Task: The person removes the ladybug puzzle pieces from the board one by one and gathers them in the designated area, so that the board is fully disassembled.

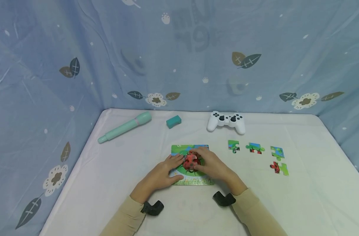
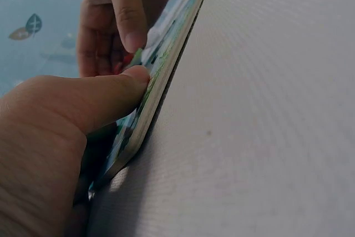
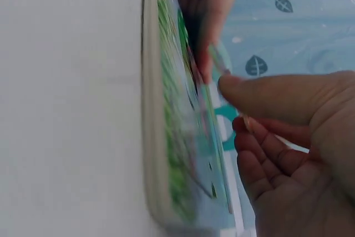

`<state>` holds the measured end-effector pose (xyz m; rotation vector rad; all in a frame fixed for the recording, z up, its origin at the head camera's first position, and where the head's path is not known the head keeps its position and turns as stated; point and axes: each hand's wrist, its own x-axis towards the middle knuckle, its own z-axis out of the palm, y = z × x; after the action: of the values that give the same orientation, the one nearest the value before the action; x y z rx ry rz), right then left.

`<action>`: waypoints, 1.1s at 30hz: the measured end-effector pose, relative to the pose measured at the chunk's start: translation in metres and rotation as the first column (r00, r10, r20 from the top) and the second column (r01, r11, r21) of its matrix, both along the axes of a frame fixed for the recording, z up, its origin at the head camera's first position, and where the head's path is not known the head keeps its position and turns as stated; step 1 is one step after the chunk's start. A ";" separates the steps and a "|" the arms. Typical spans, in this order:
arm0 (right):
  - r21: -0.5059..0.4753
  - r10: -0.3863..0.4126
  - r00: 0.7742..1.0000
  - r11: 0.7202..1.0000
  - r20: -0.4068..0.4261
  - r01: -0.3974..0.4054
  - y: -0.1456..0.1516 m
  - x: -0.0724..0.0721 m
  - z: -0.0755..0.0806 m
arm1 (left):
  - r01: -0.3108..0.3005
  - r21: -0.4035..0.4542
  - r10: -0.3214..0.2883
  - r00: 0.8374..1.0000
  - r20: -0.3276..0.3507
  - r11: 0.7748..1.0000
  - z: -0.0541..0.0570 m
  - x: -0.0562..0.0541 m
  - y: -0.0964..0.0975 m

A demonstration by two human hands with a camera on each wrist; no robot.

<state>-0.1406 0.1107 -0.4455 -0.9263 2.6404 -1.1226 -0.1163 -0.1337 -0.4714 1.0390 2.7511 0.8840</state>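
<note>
A ladybug jigsaw board (image 1: 194,182) with a grassy lower edge lies flat on the white table. My left hand (image 1: 162,174) rests on its left side, thumb (image 2: 105,95) at the near edge and fingers reaching toward the red ladybug picture (image 1: 189,163). Over the board's right half, my right hand (image 1: 212,166) pinches a small puzzle piece (image 3: 218,59) between thumb and fingers. The piece is tilted above the board in the right wrist view. Much of its picture is hidden by the fingers.
Several loose puzzle pieces (image 1: 255,148) lie to the right of the board. A white game controller (image 1: 226,122) sits behind, with a teal block (image 1: 174,121) and a mint-green cylindrical stick (image 1: 123,128) to the left. A blue patterned cloth (image 1: 179,65) hangs behind the table.
</note>
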 end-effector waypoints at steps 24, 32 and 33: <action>0.066 -0.251 0.968 0.966 -0.008 0.251 0.127 0.014 0.014 | 0.003 0.021 -0.002 1.000 -0.026 1.000 -0.001 0.000 0.000; 0.122 -0.304 0.953 0.946 0.007 0.301 0.172 0.028 0.013 | -0.008 0.026 0.009 1.000 -0.029 1.000 -0.001 0.002 0.000; 0.132 -0.306 0.952 0.944 0.006 0.302 0.176 0.029 0.012 | -0.013 0.025 0.014 1.000 -0.024 1.000 -0.001 0.002 0.000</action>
<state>-0.1120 0.2871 -0.4335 -0.4868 2.8622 -0.9932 -0.1142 -0.1338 -0.4719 1.0431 2.7775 0.9161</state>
